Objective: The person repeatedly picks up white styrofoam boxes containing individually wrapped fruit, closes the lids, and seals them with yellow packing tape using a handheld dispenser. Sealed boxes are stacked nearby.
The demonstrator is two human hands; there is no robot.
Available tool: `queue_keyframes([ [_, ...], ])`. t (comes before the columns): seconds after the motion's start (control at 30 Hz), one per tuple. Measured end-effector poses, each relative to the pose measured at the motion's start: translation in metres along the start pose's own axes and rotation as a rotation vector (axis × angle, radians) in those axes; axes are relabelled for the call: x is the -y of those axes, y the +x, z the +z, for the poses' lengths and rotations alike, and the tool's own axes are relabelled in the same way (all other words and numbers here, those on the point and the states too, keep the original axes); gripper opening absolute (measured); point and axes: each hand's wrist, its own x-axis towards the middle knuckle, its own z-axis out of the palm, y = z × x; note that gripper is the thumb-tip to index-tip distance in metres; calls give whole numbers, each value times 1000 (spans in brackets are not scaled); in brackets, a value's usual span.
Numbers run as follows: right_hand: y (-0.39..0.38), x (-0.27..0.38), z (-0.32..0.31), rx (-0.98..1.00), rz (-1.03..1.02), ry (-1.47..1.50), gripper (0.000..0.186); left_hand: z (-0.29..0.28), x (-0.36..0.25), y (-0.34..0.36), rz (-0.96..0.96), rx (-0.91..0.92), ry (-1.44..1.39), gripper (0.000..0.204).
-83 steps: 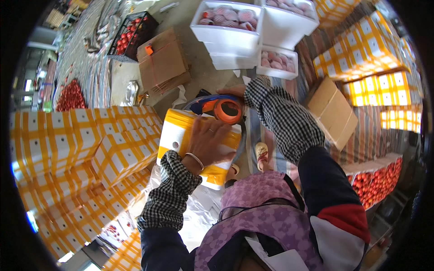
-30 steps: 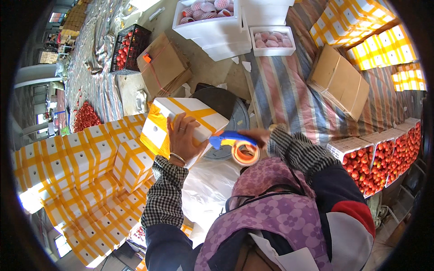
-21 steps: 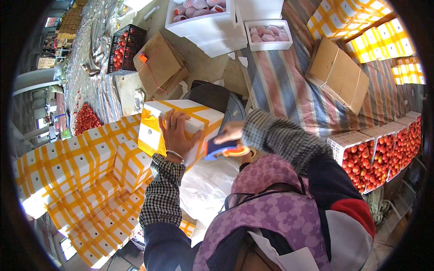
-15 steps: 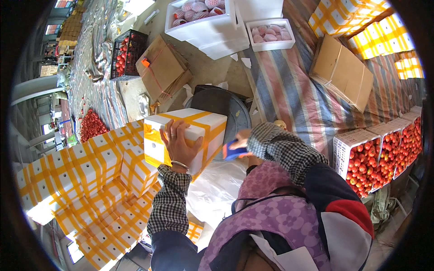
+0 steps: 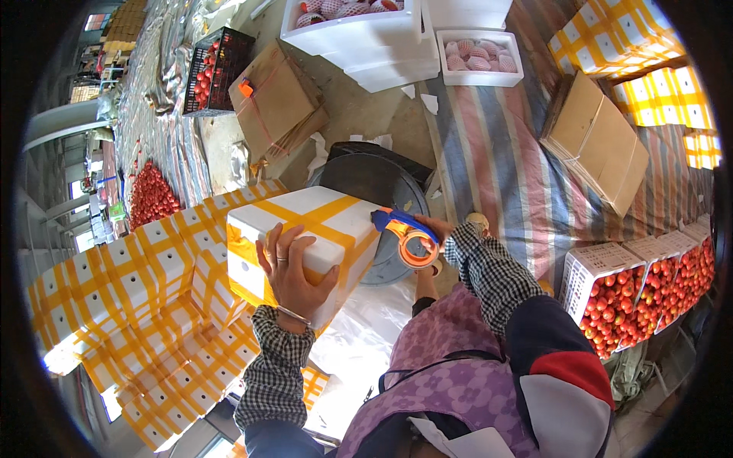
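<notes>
A white foam box [image 5: 359, 217] banded with yellow tape stands in front of me, tilted in view. My left hand [image 5: 294, 267] lies on its near left part, fingers spread and pressed to the surface, a ring and a bracelet on it. In my right hand [image 5: 439, 229] is a blue and orange tape dispenser [image 5: 393, 221], gripped at its far right side. The dispenser's blue head is at the box's right edge; I cannot tell whether they touch. Its round orange hub shows below. Part of my right hand's fingers is hidden behind the dispenser.
Taped foam boxes [image 5: 164, 263] are stacked at the left. A dark round tub [image 5: 416, 195] stands behind the box. Flattened cartons [image 5: 279, 99], a black crate [image 5: 237, 65], a foam tray of netted fruit [image 5: 519, 70] and white crates of tomatoes [image 5: 573, 278] lie around.
My right hand has moved right and slightly up with the tape dispenser, which is now turned so that its orange hub shows. My left hand stays on the box. The whole view has shifted a little.
</notes>
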Motion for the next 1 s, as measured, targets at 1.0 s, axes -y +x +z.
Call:
queue_keyframes([
  [1.0, -55, 25, -83, 37, -127, -230, 40, 20, -7, 2, -256, -243, -167, 48],
])
